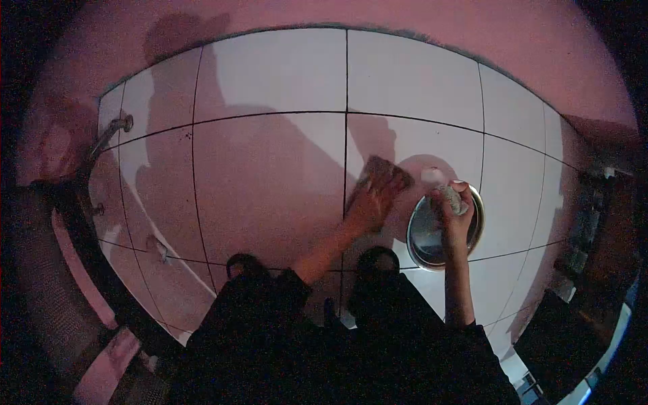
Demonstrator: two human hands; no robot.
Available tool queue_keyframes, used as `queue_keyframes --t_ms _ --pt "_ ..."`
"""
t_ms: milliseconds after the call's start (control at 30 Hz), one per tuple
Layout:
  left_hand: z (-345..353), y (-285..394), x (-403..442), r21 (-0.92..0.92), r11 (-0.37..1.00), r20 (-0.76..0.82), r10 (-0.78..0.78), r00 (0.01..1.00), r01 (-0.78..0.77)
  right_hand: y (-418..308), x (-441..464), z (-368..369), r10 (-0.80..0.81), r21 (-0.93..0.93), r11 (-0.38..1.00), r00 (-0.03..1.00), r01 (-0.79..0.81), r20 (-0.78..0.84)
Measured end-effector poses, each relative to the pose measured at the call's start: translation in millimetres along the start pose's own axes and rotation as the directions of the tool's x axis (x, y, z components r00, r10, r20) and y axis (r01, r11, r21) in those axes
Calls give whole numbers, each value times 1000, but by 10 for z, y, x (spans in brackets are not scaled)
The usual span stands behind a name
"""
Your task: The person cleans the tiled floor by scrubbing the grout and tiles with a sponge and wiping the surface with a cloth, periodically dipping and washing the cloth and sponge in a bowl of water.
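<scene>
My left hand [379,196] reaches forward over the white tiles, its fingers closed on a dark, squarish, pad-like thing [388,170]. Low light and blur hide what kind it is. My right hand [460,206] is above the right side of a round metal bowl [425,236], with its fingers wrapped around a pale, mottled, lumpy thing [451,198]. A small whitish piece [430,175] shows just beyond these fingers; whether it belongs to the same thing is unclear. Part of the bowl is hidden behind my right hand and forearm.
White tiles [270,155] with dark joints spread ahead, meeting a pink surface [324,13]. My feet [378,260] are close to the bowl's left side. A metal fitting [111,135] stands at the left. Dark objects [563,331] line the right edge, and shadows cover much of the tiling.
</scene>
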State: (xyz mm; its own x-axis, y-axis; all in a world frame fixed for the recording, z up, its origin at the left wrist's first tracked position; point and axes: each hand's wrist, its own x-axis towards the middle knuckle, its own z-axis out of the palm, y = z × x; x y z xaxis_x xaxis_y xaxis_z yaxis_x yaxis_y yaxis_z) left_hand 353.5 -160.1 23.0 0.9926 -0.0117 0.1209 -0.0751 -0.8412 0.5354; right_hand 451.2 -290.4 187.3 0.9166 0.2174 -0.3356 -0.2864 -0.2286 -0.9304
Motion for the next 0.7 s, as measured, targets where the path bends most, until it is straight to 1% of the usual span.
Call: queue_keyframes --t_ms 33,67,100,133,167,200,233,300,333,367,433,467,500,533,567,633,667,700 --pt "68 60 -76 8 998 40 56 998 -56 21 0 -6 -1 1 1000 1000 1 -7" --pt "138 83 -128 81 996 37 47 998 -50 45 -6 -14 -11 41 999 1000 10 16" --pt "124 84 -110 77 995 40 53 998 -56 72 -7 -28 -24 82 996 999 21 38" --pt "112 65 -81 102 983 -41 -151 988 154 107 5 -59 -23 81 997 999 21 30" --pt "105 42 -53 107 928 -122 -344 931 357 146 15 -104 -34 29 999 999 34 17" --pt "-63 33 29 253 874 -124 -396 910 415 181 6 -151 -44 -22 999 999 44 5" --pt "-144 -13 108 246 879 -109 -395 912 409 170 -2 -183 -32 -29 999 999 32 -6" --pt "-238 -173 294 200 844 -206 -461 863 498 87 -5 -213 -34 19 999 999 35 -8" --pt "-253 -275 392 198 847 -199 -458 866 493 25 -10 -220 -11 -43 999 998 8 -56" --pt "-270 -364 490 218 855 -188 -436 880 471 45 -9 -267 -8 -42 999 998 5 -65" --pt "-323 -511 657 241 866 -184 -403 896 439 102 -10 -374 -89 -10 996 987 88 -137" --pt "-377 -580 746 266 882 -162 -358 920 390 43 -22 -404 -99 -7 995 989 99 -113" --pt "-392 -644 808 289 895 -138 -312 940 340 64 -8 -460 -97 -6 995 988 97 -122" --pt "-398 -676 848 283 914 -149 -258 955 291 99 15 -539 -96 28 994 986 101 -139" --pt "-382 -659 859 282 917 -142 -252 957 283 119 18 -595 -94 62 993 983 105 -156" --pt "-388 -621 866 292 932 -125 -183 975 213 64 -17 -644 -77 45 995 983 85 -168" --pt "-382 -577 867 291 935 -119 -175 977 203 86 -18 -688 -34 71 996 982 47 -184" --pt "-346 -508 868 301 942 -85 -128 988 148 107 -13 -718 8 97 995 980 12 -199"
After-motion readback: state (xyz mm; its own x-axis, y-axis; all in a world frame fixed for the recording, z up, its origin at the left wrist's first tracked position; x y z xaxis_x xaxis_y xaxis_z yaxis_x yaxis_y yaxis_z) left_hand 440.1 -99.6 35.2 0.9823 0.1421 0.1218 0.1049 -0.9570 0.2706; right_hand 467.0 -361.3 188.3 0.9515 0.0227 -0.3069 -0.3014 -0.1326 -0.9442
